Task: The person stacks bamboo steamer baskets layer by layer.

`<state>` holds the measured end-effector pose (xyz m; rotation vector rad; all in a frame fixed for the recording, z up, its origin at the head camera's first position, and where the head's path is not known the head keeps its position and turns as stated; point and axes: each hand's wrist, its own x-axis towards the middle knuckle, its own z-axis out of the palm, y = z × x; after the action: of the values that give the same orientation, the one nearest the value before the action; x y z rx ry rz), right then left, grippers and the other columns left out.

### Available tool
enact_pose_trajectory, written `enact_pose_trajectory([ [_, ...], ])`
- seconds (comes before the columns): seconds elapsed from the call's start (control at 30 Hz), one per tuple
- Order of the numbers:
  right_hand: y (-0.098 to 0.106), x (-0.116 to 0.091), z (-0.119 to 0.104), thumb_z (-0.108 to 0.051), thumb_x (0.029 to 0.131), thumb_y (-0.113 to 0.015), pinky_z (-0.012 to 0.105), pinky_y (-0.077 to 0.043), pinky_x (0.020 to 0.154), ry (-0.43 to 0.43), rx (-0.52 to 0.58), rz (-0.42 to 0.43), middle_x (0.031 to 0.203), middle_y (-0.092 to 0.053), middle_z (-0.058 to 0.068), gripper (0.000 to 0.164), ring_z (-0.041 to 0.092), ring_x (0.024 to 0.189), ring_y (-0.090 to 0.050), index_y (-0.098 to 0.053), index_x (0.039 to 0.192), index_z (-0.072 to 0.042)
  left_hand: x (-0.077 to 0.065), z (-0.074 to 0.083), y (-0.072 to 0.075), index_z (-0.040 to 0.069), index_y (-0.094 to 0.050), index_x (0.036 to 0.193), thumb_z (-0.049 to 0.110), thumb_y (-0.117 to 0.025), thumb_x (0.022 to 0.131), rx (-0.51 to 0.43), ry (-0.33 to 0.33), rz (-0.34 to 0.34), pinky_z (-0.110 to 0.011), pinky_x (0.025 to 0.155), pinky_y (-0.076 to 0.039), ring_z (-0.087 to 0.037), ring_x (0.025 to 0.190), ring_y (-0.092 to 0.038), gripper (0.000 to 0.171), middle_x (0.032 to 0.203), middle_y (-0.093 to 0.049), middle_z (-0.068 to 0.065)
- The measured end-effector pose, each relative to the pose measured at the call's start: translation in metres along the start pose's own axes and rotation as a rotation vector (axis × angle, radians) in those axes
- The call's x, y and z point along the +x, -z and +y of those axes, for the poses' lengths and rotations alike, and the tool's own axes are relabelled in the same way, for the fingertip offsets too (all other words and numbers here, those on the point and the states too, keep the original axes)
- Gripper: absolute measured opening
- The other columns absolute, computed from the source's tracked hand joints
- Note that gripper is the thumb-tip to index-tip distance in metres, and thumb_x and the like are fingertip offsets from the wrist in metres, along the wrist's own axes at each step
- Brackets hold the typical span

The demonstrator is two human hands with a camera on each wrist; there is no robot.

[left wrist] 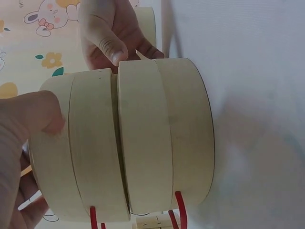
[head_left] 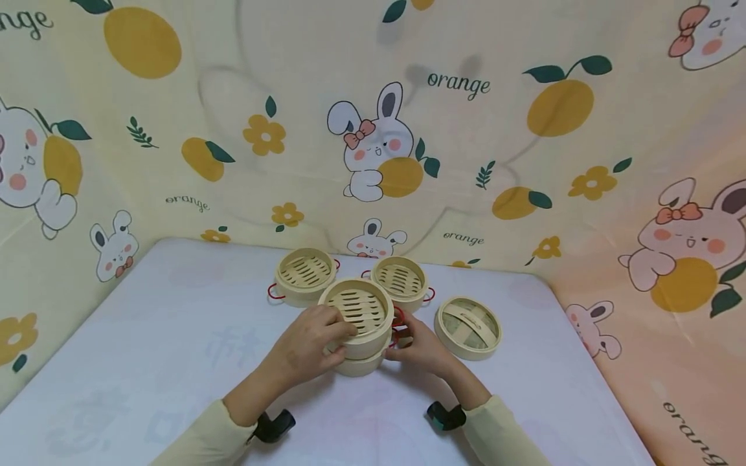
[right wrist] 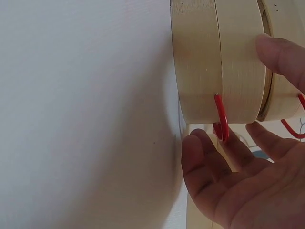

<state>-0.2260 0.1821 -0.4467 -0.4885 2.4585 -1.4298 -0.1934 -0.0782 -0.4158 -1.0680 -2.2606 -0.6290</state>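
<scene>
Two round bamboo steamer baskets are stacked in front of me. My left hand grips the upper basket by its near-left rim, fingers over the edge and thumb on the outer wall. A narrow, slightly uneven seam runs between it and the lower basket, which rests on the table. At the stack's right side is my right hand. Its thumb touches the lower basket's wall by the seam in the right wrist view, with relaxed fingers beside the red handle.
Behind the stack stand two more slatted steamer baskets, one left and one right, both with red handles. A bamboo steamer lid with a strap lies to the right. The white table meets a printed cloth backdrop.
</scene>
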Motion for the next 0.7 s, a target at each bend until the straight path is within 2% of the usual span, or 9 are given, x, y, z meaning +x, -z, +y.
enact_pose_trajectory([
  [0.17, -0.0001, -0.0005, -0.0007, -0.012, 0.077, -0.078, 0.048, -0.053, 0.087, 0.013, 0.024, 0.001, 0.133, -0.053, 0.017, 0.080, 0.032, 0.111, -0.059, -0.036, 0.145, -0.010, 0.0007, -0.0002, -0.0004, 0.020, -0.071, 0.093, 0.012, -0.076, 0.067, -0.007, 0.006, -0.005, -0.031, 0.079, -0.045, -0.010, 0.081, -0.052, 0.028, 0.079, -0.052, 0.008],
  [0.4, 0.0004, 0.0006, 0.0016, -0.015, 0.077, -0.079, 0.040, -0.054, 0.085, 0.020, 0.013, -0.013, 0.134, -0.052, 0.016, 0.076, 0.030, 0.111, -0.059, -0.040, 0.143, -0.011, 0.0003, -0.0012, -0.0028, 0.020, -0.071, 0.093, 0.012, -0.075, 0.067, -0.009, -0.008, 0.008, -0.031, 0.077, -0.044, -0.010, 0.079, -0.051, 0.028, 0.078, -0.052, 0.007],
  [0.7, 0.0004, 0.0005, 0.0037, -0.019, 0.075, -0.081, 0.038, -0.053, 0.086, 0.009, 0.012, -0.001, 0.134, -0.054, 0.010, 0.080, 0.028, 0.111, -0.059, -0.040, 0.143, -0.018, 0.0007, -0.0015, -0.0051, 0.020, -0.071, 0.093, 0.012, -0.075, 0.066, 0.000, -0.026, 0.024, -0.031, 0.078, -0.045, -0.010, 0.079, -0.052, 0.028, 0.079, -0.053, 0.008],
])
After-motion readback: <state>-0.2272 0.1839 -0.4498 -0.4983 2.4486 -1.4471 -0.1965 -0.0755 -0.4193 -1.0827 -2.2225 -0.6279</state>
